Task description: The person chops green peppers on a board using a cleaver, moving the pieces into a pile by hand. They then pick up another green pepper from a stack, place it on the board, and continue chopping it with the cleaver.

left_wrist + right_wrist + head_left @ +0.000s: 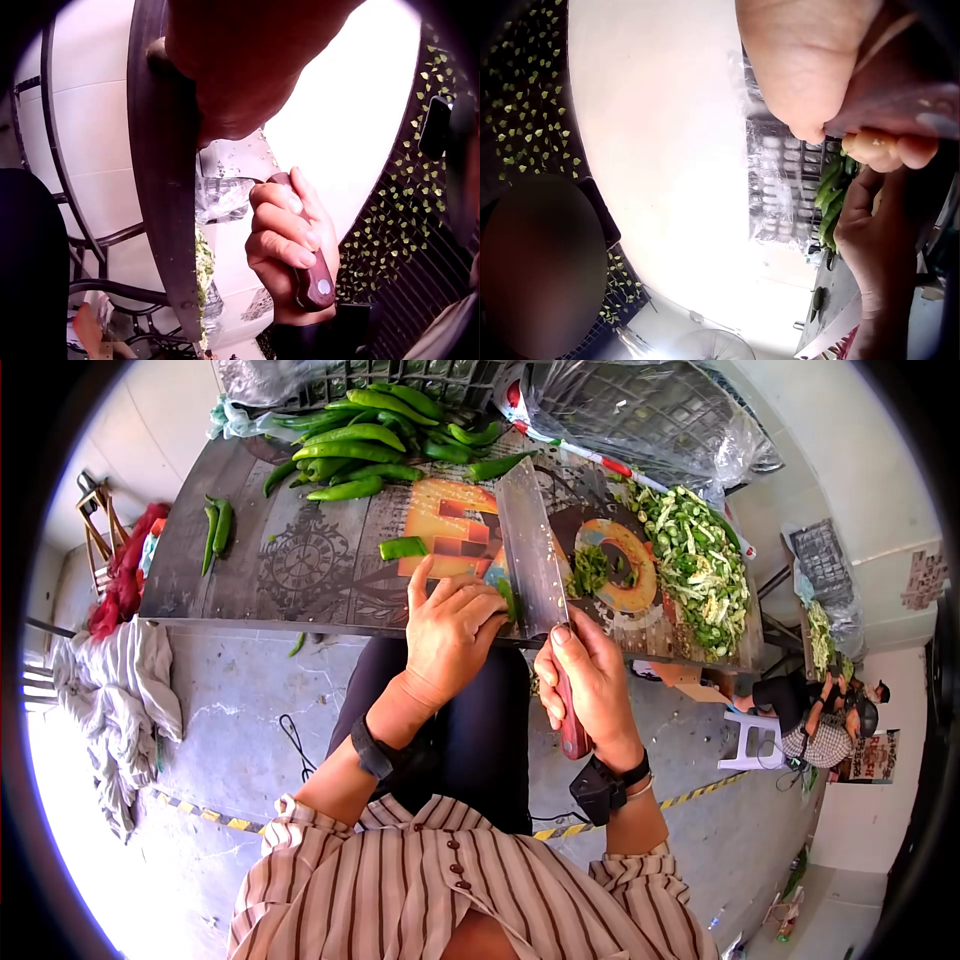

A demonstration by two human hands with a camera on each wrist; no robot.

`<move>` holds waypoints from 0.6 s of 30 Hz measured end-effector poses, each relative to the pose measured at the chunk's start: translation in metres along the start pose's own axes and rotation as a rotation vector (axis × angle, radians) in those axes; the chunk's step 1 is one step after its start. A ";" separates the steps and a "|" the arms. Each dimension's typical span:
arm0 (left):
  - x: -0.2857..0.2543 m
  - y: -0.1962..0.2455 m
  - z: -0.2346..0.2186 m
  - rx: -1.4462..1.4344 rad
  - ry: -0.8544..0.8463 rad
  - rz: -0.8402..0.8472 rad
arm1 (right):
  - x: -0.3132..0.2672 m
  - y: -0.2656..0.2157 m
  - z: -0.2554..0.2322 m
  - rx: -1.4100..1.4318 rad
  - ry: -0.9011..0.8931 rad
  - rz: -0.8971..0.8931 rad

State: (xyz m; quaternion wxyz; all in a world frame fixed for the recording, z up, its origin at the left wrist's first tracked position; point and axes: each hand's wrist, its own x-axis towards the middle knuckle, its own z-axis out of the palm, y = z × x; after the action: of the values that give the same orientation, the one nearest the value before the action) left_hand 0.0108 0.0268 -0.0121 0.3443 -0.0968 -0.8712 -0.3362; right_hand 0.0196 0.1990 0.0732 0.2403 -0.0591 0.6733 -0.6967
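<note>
My right hand (590,675) grips the wooden handle (572,725) of a large kitchen knife (533,545). Its broad blade stands on edge over the patterned table (330,600), pointing away from me. Just left of the blade, my left hand (450,625) holds a short piece of green pepper (508,600) at its fingertips, mostly hidden by the fingers. Beyond that hand lies a cut pepper section (403,548). A few pepper slices (592,570) sit right of the blade. The left wrist view shows the right fingers (279,232) wrapped round the handle.
Whole green peppers (365,445) are heaped at the back, and two more (217,530) lie far left. A big pile of chopped pepper (700,570) covers the right end. Behind stands a plastic-covered black crate (640,420). Another person (825,730) sits far right.
</note>
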 end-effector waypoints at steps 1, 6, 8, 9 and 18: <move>0.000 0.000 -0.001 -0.005 0.001 0.004 | 0.001 0.000 0.000 -0.005 -0.003 0.004; 0.000 -0.002 -0.001 -0.006 0.002 0.028 | 0.002 -0.004 -0.003 -0.006 -0.017 0.044; 0.000 -0.002 0.000 -0.007 -0.002 0.030 | 0.002 -0.007 -0.005 0.010 -0.027 0.069; 0.000 -0.003 0.000 -0.013 -0.004 0.031 | 0.003 -0.009 -0.006 0.011 -0.032 0.084; 0.002 -0.001 -0.002 -0.032 -0.012 0.017 | 0.010 -0.036 -0.006 -0.120 -0.105 0.190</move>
State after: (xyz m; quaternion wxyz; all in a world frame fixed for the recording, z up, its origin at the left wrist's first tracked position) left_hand 0.0101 0.0241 -0.0102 0.3405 -0.1117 -0.8669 -0.3464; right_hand -0.0013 0.1994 0.1049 0.3364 -0.0458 0.7027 -0.6252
